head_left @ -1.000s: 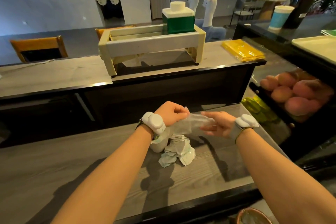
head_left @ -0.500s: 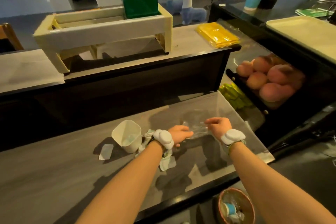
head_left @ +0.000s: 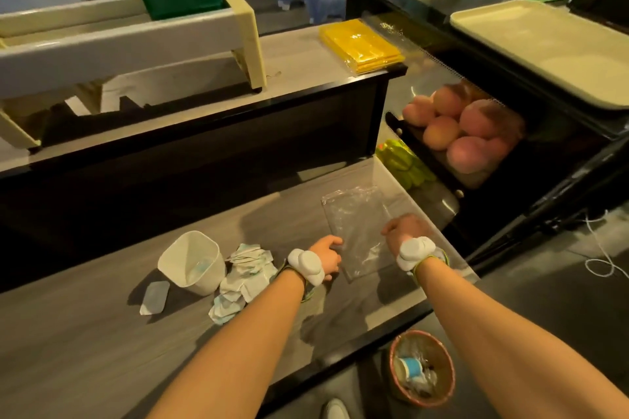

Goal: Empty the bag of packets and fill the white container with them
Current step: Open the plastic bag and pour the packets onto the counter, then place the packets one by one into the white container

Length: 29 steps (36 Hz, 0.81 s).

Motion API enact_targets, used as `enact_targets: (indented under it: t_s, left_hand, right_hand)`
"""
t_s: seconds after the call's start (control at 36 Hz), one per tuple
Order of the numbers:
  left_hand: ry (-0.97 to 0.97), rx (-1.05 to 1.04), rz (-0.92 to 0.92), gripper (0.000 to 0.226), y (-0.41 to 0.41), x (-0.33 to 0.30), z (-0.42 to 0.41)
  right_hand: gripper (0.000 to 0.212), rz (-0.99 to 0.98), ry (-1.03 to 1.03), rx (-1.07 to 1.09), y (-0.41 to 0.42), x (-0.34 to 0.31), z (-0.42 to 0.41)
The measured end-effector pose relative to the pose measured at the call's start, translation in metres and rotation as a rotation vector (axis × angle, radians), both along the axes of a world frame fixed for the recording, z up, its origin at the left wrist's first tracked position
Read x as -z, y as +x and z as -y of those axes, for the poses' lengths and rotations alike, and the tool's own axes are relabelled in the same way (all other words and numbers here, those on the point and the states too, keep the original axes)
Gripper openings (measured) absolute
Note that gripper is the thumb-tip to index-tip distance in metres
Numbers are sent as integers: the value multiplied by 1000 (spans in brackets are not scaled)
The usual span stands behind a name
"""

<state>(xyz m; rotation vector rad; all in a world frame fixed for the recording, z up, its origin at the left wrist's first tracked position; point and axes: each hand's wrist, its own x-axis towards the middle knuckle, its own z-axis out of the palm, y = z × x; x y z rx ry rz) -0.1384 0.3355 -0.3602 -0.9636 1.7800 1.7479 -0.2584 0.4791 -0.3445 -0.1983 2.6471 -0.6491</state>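
Flattening the clear bag [head_left: 354, 231] on the counter [head_left: 85, 350], we have both hands on it: our left hand [head_left: 326, 257] rests curled at its left edge, our right hand [head_left: 405, 230] presses down on its right side. Neither seems to pinch the plastic, though the fingertips are partly hidden, so we cannot tell for sure. The bag lies flat and looks empty, so we judge the emptying step done. The packets [head_left: 245, 277] sit in a loose heap just beside the white container [head_left: 190, 262], touching its right side; one stray packet [head_left: 155, 298] lies to its left. Inside the container we see perhaps one packet, little more. Next we need to let go of the bag, reach left to the heap, and pinch up packets to drop into the container's open mouth.
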Motion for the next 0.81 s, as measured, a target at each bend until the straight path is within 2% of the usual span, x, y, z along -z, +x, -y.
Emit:
enact_targets:
  t_s: [0.06,0.14,0.28,0.39,0.44,0.5,0.58,0.64,0.69,0.81]
  left_hand:
    - [26,-71,-31,19,3,-7,6]
    - [-36,-97,-92,18,14,-20,16]
    - [-254,-202,-207,27,55,-50,43]
    - [-551,-311,-166,15,100,-66,83]
    - [-681,-408,-131,20,125,-74,105]
    - [-804,-501,-16,22,147,-81,128]
    - [-805,-624,115,35,179,-72,159]
    - [-758,-614,171,43,192,-63,166]
    - [-677,-605,165,35,207,-58,168]
    - [-489,-603,55,36,205,-50,162]
  right_hand:
    - [26,-40,-13,-19,7,-4,11]
    - [27,-35,-81,-76,24,-18,32]
    - [28,82,-208,-196,55,-28,78]
    - [24,174,-231,-300,84,-26,118]
    - [23,207,-237,-370,100,-27,138]
    - [25,211,-255,-421,116,-30,156]
    - [22,218,-292,-481,137,-32,176]
    - [20,217,-291,-523,145,-32,181]
    - [19,212,-258,-575,156,-29,191]
    - [21,210,-218,-591,167,-30,192]
